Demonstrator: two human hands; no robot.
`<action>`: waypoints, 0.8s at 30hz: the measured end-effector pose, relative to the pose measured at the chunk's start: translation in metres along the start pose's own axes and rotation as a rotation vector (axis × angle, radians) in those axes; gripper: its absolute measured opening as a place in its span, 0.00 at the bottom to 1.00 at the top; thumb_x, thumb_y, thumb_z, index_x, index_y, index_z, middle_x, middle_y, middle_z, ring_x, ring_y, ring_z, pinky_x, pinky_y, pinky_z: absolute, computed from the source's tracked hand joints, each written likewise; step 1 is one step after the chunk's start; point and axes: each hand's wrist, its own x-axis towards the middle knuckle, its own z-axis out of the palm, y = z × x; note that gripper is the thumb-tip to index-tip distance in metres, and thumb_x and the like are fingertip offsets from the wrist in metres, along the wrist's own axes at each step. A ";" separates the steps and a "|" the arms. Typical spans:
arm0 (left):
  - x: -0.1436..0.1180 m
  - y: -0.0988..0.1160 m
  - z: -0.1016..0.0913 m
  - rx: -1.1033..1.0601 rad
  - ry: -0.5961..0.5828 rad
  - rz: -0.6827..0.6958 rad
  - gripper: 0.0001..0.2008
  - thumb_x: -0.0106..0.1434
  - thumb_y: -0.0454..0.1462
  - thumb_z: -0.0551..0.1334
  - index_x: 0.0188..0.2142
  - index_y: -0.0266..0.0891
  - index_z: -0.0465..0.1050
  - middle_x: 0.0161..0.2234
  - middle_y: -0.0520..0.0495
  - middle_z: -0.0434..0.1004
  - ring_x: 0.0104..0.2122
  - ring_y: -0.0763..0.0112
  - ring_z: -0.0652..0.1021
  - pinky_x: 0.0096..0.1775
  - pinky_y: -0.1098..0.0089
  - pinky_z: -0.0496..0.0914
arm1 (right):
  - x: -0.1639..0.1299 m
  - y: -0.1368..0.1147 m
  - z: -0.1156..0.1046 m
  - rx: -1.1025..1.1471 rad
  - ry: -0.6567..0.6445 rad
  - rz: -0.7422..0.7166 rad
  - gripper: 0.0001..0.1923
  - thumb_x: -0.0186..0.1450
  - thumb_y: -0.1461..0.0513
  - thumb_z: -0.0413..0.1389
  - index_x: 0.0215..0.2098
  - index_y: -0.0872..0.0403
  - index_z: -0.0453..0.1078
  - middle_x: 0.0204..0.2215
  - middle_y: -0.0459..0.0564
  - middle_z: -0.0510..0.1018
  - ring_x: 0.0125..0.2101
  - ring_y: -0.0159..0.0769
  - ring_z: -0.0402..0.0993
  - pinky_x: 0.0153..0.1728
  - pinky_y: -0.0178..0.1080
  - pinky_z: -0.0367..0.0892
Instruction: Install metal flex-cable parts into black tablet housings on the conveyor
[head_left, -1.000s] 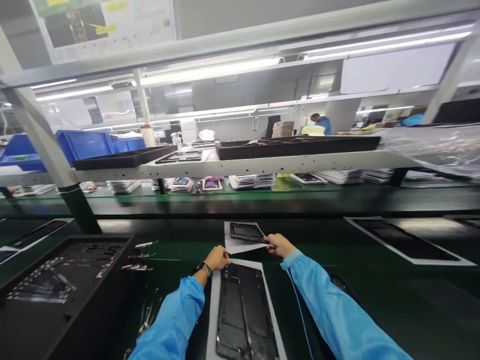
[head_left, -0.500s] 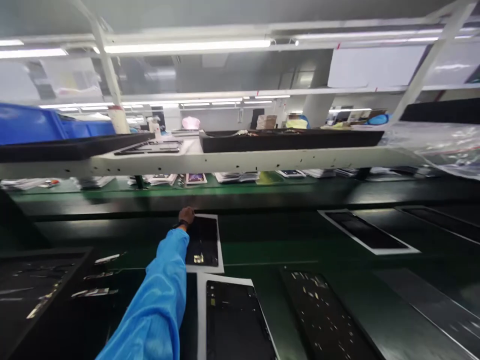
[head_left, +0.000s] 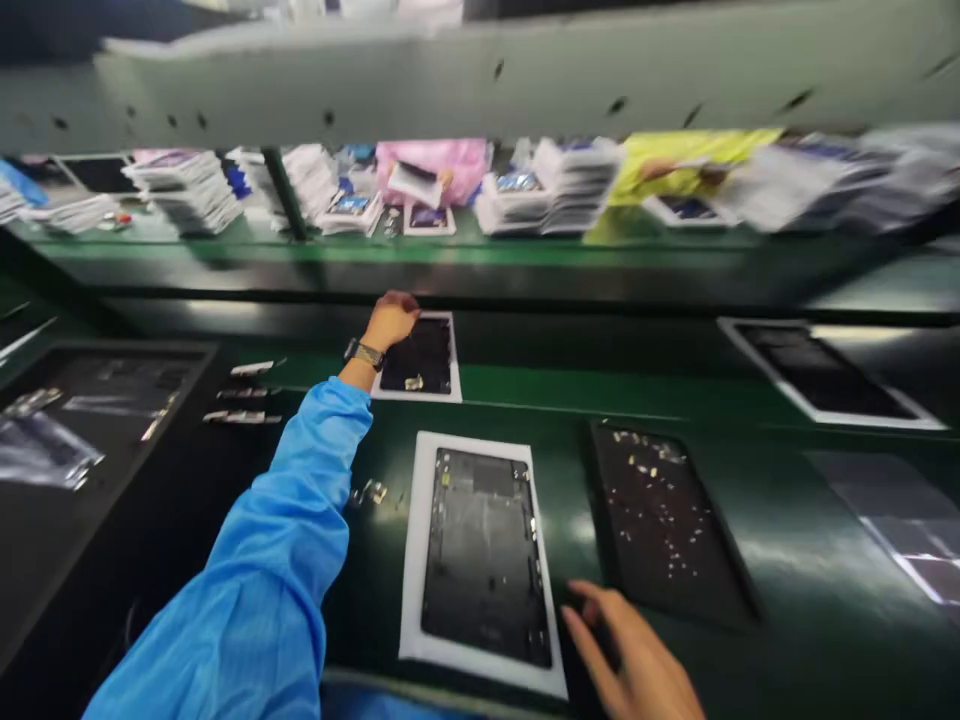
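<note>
Since half a second earlier, the right hand (head_left: 630, 655) had come into view, fingers spread beside the near tablet housing (head_left: 481, 555). Left hand (head_left: 390, 320) rested, fingers together, on the far tablet housing's (head_left: 424, 358) upper-left corner on the green conveyor belt (head_left: 525, 385).

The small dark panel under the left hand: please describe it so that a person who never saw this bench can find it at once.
Start at the green bench below the grey shelf. At its far edge, the left hand, with a wristwatch, rests on a small dark panel lying on a white sheet. It is smaller and farther away than the big white-bordered panel near the right hand.
</note>
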 end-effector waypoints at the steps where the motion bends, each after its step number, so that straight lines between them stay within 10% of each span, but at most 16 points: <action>1: -0.019 0.001 -0.007 -0.036 -0.009 0.056 0.11 0.63 0.33 0.61 0.44 0.34 0.78 0.42 0.43 0.81 0.42 0.66 0.78 0.47 0.68 0.70 | 0.007 0.002 -0.006 0.013 -0.026 -0.041 0.13 0.68 0.52 0.52 0.44 0.49 0.72 0.28 0.47 0.78 0.29 0.38 0.78 0.31 0.36 0.73; 5: -0.125 -0.002 -0.029 -0.047 -0.080 0.259 0.10 0.61 0.31 0.61 0.41 0.38 0.79 0.40 0.45 0.81 0.40 0.64 0.77 0.47 0.65 0.69 | 0.022 0.004 -0.009 0.072 -0.150 -0.167 0.14 0.69 0.51 0.51 0.42 0.48 0.74 0.29 0.50 0.77 0.31 0.41 0.76 0.32 0.39 0.73; 11: -0.250 -0.051 -0.013 0.338 -0.326 -0.002 0.13 0.60 0.31 0.62 0.45 0.40 0.76 0.44 0.42 0.76 0.47 0.55 0.74 0.47 0.62 0.68 | 0.014 0.002 0.011 0.048 -0.207 -0.208 0.11 0.69 0.55 0.53 0.40 0.50 0.74 0.28 0.51 0.75 0.31 0.43 0.73 0.32 0.43 0.70; 18: -0.263 -0.084 0.001 0.279 -0.326 0.002 0.04 0.58 0.31 0.63 0.34 0.39 0.71 0.36 0.44 0.75 0.39 0.59 0.75 0.41 0.65 0.67 | 0.012 -0.006 0.018 0.056 -0.244 -0.171 0.05 0.66 0.60 0.56 0.38 0.50 0.74 0.28 0.50 0.74 0.33 0.42 0.71 0.34 0.42 0.67; 24: -0.271 -0.088 -0.038 0.182 -0.319 -0.064 0.09 0.57 0.33 0.59 0.37 0.41 0.75 0.29 0.48 0.76 0.31 0.62 0.76 0.35 0.67 0.65 | 0.014 -0.012 0.031 -0.022 -0.193 -0.109 0.03 0.63 0.61 0.60 0.32 0.51 0.71 0.29 0.50 0.74 0.34 0.43 0.69 0.34 0.41 0.64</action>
